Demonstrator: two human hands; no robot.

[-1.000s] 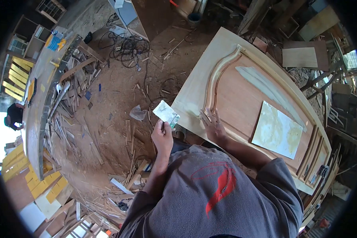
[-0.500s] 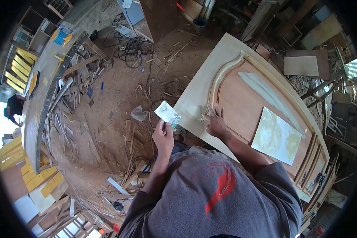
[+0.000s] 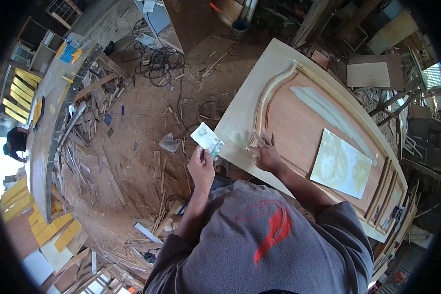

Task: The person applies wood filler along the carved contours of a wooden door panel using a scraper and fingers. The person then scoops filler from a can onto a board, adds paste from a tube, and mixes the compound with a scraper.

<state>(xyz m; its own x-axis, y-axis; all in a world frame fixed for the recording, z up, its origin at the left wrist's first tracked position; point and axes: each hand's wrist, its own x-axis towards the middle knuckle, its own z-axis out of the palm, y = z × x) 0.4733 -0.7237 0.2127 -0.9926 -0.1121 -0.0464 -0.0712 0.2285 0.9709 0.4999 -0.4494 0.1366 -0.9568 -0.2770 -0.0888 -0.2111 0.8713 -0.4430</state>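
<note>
Head view has the small card [image 3: 207, 138] pinched between thumb and fingers of the person's left hand [image 3: 201, 167], which is closed on its lower end; the card points up and away from the fingertips, over the floor [image 3: 137, 122] and just beside the near corner of a wooden door [image 3: 235, 115]. The right hand [image 3: 267, 154] has its fingers spread apart, at the curved moulding [image 3: 261, 105] along the door's edge; whether the fingertips press on the wood or hover just above it cannot be told, and no object shows in them.

The card is thin, flat and four-sided, whitish with smudges and a green patch near the grip. The door has a pale, smooth border and a reddish-brown inner panel [image 3: 299, 127], with the moulding bending in a wave around it. A streaky pale patch [image 3: 323, 110] runs along the panel. On the door, to the right of the right hand, lies a stiff white board [image 3: 340, 164] smeared with beige.

Counted, there are one card, one door, one board and one crumpled clear plastic bag [image 3: 169, 142] on the dusty brown floor. One tangle of black cable [image 3: 159, 63] lies farther off, and wood scraps are too many to count.
</note>
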